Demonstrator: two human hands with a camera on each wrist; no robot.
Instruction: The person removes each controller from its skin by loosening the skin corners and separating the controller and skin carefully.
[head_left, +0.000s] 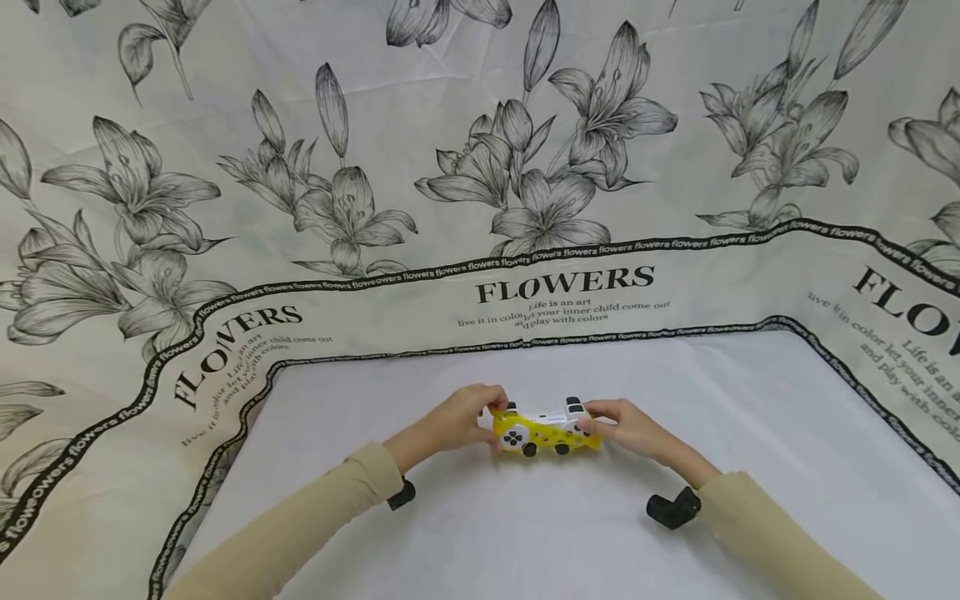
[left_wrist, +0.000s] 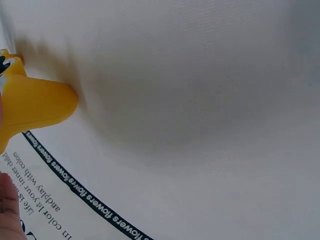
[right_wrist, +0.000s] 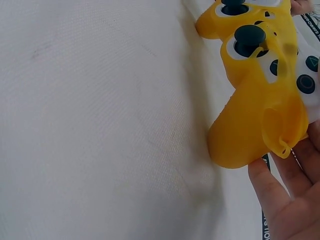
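Note:
A white game controller (head_left: 555, 417) with dark buttons and sticks is held level just over the white cloth by both hands. A yellow silicone cover (head_left: 542, 434) wraps its front and the left side. At the right end the cover's edge (right_wrist: 284, 132) is loose and folded, leaving the white shell and round buttons (right_wrist: 306, 84) bare. My left hand (head_left: 467, 419) grips the left end between thumb and fingers. The right hand (head_left: 630, 427) holds the other end, its fingers (right_wrist: 270, 187) under the yellow handle. In the left wrist view, a yellow handle (left_wrist: 42, 102) shows at the edge.
White cloth (head_left: 525, 533) covers the work surface. Behind and to the sides rises a fabric wall (head_left: 420, 250) printed with flowers and lettering. Black devices (head_left: 673, 508) sit at both wrists.

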